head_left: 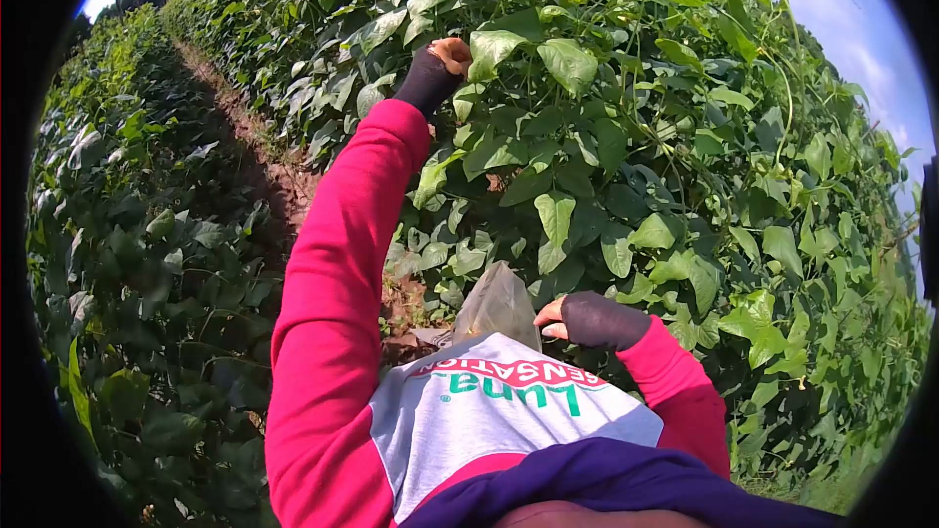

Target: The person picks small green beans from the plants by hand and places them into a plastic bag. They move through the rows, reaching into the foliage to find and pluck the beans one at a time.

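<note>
My left hand (446, 57), in a dark fingerless cover over a pink sleeve, is stretched far up into the bean vines (626, 137). Its fingers curl behind a large leaf (497, 47), so what they touch is hidden. My right hand (584, 319), covered the same way, is close to my chest and grips the edge of a clear plastic bag (497, 301). The bag stands up in front of my grey printed shirt (499, 401). What is inside the bag cannot be made out.
A tall wall of leafy vines fills the right and centre. A narrow dirt path (256, 152) runs away at the left between it and another green row (127, 235). Thin tendrils stick out at the top right.
</note>
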`<state>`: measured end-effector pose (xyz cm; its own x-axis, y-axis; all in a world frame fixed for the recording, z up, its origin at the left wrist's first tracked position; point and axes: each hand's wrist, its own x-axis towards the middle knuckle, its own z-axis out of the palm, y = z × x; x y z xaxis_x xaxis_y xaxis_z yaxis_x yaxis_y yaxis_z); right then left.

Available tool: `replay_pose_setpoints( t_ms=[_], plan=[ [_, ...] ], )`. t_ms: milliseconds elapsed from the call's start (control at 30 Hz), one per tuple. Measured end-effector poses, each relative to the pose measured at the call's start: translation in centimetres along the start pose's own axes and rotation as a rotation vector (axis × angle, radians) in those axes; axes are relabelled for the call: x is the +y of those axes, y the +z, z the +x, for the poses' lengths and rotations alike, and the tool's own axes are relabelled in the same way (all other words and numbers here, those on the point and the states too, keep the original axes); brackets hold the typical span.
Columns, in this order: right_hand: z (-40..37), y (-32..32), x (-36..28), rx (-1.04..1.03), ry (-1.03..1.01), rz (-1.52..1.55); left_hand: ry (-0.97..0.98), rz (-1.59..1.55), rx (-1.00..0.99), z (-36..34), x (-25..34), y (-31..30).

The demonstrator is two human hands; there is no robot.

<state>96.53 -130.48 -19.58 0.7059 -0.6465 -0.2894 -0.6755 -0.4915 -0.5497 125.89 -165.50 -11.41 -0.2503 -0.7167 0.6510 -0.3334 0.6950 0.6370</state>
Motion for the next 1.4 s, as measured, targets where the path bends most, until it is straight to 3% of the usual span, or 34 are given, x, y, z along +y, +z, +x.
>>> replay_pose_setpoints(
  t_ms=[33,100,200,300,433,467,567,633,700,767,900,967,1033,1167,1233,1267,1367,1400],
  plan=[
    [0.7,-0.1,-0.6,-0.01,-0.006,-0.001,0.039,-0.011,-0.007,0.2,-1.0,0.1],
    [1.9,-0.3,-1.5,-0.057,-0.008,-0.018,-0.039,0.292,-0.036,-1.3,4.6,-1.9],
    [3.7,-0.2,-1.8,-0.082,-0.062,0.007,0.017,0.354,-0.097,-2.7,6.2,-4.0],
    [6.0,0.0,-2.1,-0.131,-0.094,0.044,-0.049,0.355,-0.15,-4.5,7.3,-5.9],
    [9.1,0.9,-2.6,-0.147,-0.169,0.014,0.037,0.312,-0.073,-9.3,5.8,-7.3],
    [9.7,1.2,-2.7,-0.151,-0.16,0.033,-0.27,-0.017,-0.149,-11.9,8.2,-7.8],
    [11.7,1.2,-3.7,-0.157,-0.16,0.049,-0.527,-0.312,-0.451,-20.6,10.1,-6.8],
    [12.7,1.6,-3.7,-0.063,-0.226,0.04,-0.539,-0.281,-0.643,-26.5,9.7,-5.6],
    [13.9,1.7,-4.1,-0.024,-0.284,0.073,-0.532,-0.159,-0.69,-31.0,9.1,-4.8],
    [15.0,1.6,-4.9,-0.027,-0.283,0.083,-0.398,-0.046,-0.644,-34.7,7.6,-4.4],
    [17.5,1.7,-5.6,-0.07,-0.345,0.083,-0.697,0.013,-0.61,-36.7,10.2,-6.3],
    [18.9,1.2,-6.3,-0.064,-0.299,0.158,-0.559,-0.188,-0.326,-37.5,10.6,-7.3],
    [20.9,1.4,-5.9,-0.083,-0.358,0.194,-0.703,-0.339,-0.269,-38.4,10.8,-9.5],
    [24.6,0.1,-5.7,-0.123,-0.362,0.221,-0.946,-0.482,0.104,-39.6,9.5,-12.9],
    [27.5,0.0,-5.0,-0.072,-0.476,0.202,-0.904,-0.488,0.271,-39.6,7.3,-14.6],
    [28.5,-0.7,-5.4,-0.075,-0.468,0.189,-0.972,-0.446,0.327,-38.8,6.5,-15.5],
    [32.5,-2.8,-6.4,-0.101,-0.439,0.207,-0.92,-0.49,0.418,-34.5,3.4,-18.3],
    [33.8,-3.4,-6.5,-0.065,-0.471,0.219,-0.82,-0.447,0.373,-33.2,0.9,-19.5]
  ],
)
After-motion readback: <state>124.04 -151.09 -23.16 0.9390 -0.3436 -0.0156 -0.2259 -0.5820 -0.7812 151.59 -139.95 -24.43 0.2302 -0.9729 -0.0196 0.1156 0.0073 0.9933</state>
